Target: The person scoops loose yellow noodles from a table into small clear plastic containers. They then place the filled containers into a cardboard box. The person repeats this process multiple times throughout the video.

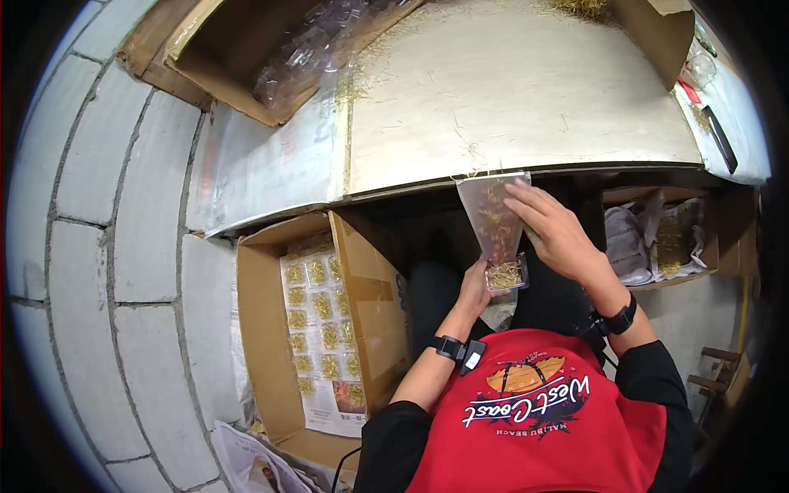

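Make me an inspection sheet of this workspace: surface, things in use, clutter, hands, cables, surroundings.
Surface: pale tabletop, straw bits scattered on it.
Things in use: small clear box containing straw; translucent plastic piece above it.
Clutter: clear plastic heaped in the far-left carton; straw pile at the far edge.
Hands: left hand holds the small clear box; right hand touches the plastic piece, grip unclear.
Cables: thin black cord near the left sleeve.
Surroundings: block wall at left; cardboard box holding rows of straw-filled packs.
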A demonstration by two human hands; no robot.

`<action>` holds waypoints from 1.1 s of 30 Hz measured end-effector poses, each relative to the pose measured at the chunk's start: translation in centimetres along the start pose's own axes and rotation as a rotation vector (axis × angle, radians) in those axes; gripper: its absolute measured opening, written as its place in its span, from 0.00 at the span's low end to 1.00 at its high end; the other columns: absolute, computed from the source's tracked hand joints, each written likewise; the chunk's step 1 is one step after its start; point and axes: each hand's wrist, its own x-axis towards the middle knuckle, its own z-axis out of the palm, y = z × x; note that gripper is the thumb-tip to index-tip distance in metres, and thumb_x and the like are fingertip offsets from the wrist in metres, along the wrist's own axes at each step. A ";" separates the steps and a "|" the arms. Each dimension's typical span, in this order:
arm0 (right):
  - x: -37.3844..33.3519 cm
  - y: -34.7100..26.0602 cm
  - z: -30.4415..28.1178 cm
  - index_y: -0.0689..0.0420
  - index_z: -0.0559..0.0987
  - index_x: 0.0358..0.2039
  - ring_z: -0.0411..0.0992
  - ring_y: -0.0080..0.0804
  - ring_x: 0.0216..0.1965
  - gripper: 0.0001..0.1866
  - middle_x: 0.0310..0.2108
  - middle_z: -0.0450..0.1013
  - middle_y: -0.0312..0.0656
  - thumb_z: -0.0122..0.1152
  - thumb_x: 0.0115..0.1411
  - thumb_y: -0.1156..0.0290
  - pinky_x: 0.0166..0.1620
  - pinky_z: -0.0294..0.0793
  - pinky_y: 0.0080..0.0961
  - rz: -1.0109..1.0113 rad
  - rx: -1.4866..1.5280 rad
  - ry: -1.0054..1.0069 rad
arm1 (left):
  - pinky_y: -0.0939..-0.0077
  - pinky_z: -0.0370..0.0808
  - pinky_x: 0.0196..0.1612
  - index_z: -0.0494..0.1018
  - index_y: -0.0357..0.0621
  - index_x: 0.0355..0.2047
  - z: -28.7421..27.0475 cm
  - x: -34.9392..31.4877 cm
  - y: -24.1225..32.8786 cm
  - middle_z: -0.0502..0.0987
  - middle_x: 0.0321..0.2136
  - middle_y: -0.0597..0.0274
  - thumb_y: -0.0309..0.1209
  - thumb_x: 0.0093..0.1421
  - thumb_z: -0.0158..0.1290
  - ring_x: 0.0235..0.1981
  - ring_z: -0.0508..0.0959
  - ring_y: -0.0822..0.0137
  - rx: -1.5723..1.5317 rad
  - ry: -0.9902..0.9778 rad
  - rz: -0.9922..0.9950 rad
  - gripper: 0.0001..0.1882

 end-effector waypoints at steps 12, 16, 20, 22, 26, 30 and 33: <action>-5.5 0.2 3.4 0.63 0.74 0.45 0.71 0.50 0.46 0.20 0.44 0.71 0.52 0.51 0.49 0.87 0.49 0.72 0.34 0.127 0.386 -0.093 | 0.72 0.81 0.26 0.66 0.39 0.48 -0.8 -1.4 0.1 0.76 0.39 0.56 0.46 0.67 0.35 0.35 0.80 0.65 0.044 -0.016 0.040 0.23; -6.4 0.0 7.5 0.64 0.70 0.49 0.66 0.50 0.52 0.23 0.51 0.67 0.53 0.48 0.49 0.85 0.55 0.66 0.35 0.099 0.362 -0.306 | 0.72 0.81 0.26 0.68 0.40 0.45 -1.6 -1.6 -0.1 0.76 0.35 0.59 0.44 0.66 0.39 0.32 0.80 0.66 0.085 0.035 0.083 0.20; -5.6 -1.2 6.9 0.63 0.71 0.47 0.68 0.51 0.49 0.22 0.46 0.70 0.53 0.49 0.48 0.85 0.52 0.69 0.36 0.044 0.393 -0.374 | 0.76 0.80 0.21 0.69 0.42 0.43 -1.7 -3.7 0.7 0.76 0.32 0.61 0.40 0.65 0.43 0.29 0.79 0.69 0.114 0.058 0.057 0.15; -5.2 -0.9 6.5 0.64 0.72 0.46 0.68 0.51 0.48 0.22 0.44 0.70 0.53 0.51 0.47 0.85 0.51 0.69 0.36 0.026 0.402 -0.222 | 0.79 0.79 0.17 0.71 0.40 0.41 -1.0 -5.2 1.9 0.77 0.31 0.61 0.39 0.65 0.44 0.26 0.79 0.70 0.104 0.073 0.077 0.15; -4.1 -1.6 5.3 0.64 0.71 0.46 0.69 0.51 0.48 0.18 0.45 0.70 0.53 0.54 0.54 0.78 0.50 0.70 0.36 0.118 0.400 -0.064 | 0.80 0.78 0.16 0.72 0.39 0.41 0.0 -6.8 3.9 0.78 0.30 0.61 0.38 0.64 0.46 0.23 0.79 0.71 0.193 0.106 0.132 0.15; -3.7 -3.0 6.0 0.64 0.70 0.49 0.68 0.49 0.51 0.19 0.48 0.70 0.54 0.54 0.56 0.75 0.53 0.68 0.35 -0.016 0.460 -0.103 | 0.79 0.78 0.17 0.72 0.39 0.42 1.7 -7.5 5.5 0.77 0.30 0.62 0.36 0.64 0.47 0.25 0.79 0.72 0.296 0.140 0.184 0.14; -3.8 -3.2 6.0 0.61 0.70 0.51 0.65 0.45 0.55 0.23 0.50 0.68 0.50 0.56 0.51 0.78 0.57 0.64 0.39 -0.176 0.317 -0.073 | 0.79 0.78 0.17 0.71 0.39 0.42 2.8 -8.0 5.9 0.77 0.30 0.62 0.38 0.64 0.46 0.24 0.79 0.72 0.311 0.170 0.228 0.15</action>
